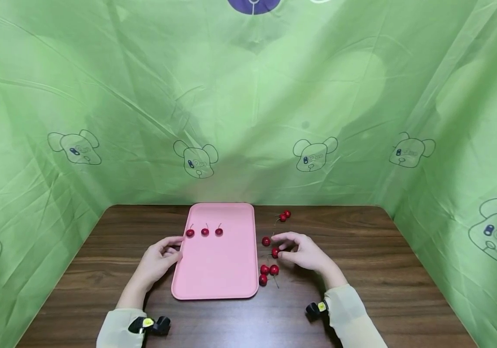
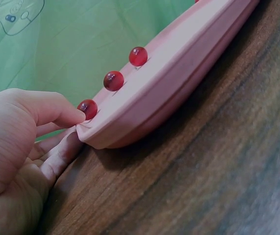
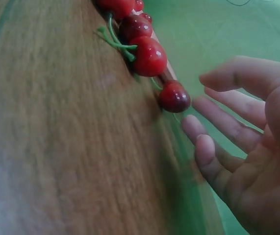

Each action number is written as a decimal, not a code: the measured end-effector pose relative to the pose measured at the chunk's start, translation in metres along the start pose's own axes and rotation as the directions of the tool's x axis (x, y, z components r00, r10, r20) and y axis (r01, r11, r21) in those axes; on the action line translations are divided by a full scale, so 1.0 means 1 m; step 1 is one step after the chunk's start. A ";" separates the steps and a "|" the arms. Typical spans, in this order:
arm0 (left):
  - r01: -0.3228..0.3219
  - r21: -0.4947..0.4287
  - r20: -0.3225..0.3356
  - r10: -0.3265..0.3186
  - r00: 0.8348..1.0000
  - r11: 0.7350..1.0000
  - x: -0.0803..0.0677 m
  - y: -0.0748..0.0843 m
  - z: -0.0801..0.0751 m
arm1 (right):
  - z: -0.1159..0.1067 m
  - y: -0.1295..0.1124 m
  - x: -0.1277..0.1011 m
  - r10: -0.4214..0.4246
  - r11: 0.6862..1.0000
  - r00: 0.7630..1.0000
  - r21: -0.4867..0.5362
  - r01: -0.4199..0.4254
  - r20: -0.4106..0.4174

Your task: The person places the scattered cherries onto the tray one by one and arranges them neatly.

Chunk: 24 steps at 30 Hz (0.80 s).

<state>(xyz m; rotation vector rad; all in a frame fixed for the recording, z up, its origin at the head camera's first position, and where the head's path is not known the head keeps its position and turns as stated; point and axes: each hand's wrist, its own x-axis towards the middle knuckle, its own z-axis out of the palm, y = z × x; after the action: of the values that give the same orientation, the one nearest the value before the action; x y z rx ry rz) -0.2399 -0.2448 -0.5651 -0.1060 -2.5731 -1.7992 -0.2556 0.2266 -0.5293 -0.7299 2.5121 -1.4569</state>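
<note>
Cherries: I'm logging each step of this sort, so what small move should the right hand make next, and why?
Probably close the right hand on the loose cherry at its fingertips. The fingers look open, holding nothing; three cherries already sit in a row on the pink tray, and the left hand holds the tray's edge.

My left hand (image 1: 158,261) pinches the pink tray's (image 1: 222,270) left rim; three red cherries (image 1: 205,232) sit in a row on it; my right hand (image 1: 305,252) touches a loose cherry (image 1: 275,252) beside the tray.
</note>
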 end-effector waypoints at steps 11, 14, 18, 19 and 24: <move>-0.001 0.030 -0.001 0.001 1.000 1.000 -0.001 0.002 0.001 | 0.007 0.007 -0.001 0.070 0.997 0.997 0.030 -0.071 0.034; -0.007 0.026 -0.001 0.007 1.000 1.000 -0.001 0.001 0.001 | 0.008 0.010 -0.001 0.062 0.997 0.998 0.033 -0.063 0.033; -0.010 0.046 -0.002 0.010 1.000 0.999 -0.001 0.000 0.001 | 0.009 0.011 -0.001 0.060 0.997 0.998 0.039 -0.062 0.034; -0.010 0.050 -0.001 0.010 1.000 0.999 -0.001 0.000 0.002 | 0.010 0.010 -0.001 0.058 0.997 0.998 0.041 -0.059 0.035; -0.003 0.043 -0.001 0.003 1.000 0.999 0.000 0.000 0.001 | 0.010 0.011 0.000 0.050 0.998 0.998 0.047 -0.051 0.028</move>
<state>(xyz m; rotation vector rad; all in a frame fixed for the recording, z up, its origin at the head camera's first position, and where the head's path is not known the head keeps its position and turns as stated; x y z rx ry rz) -0.2398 -0.2438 -0.5660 -0.1089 -2.6075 -1.7414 -0.2552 0.2232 -0.5439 -0.6685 2.4484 -1.4752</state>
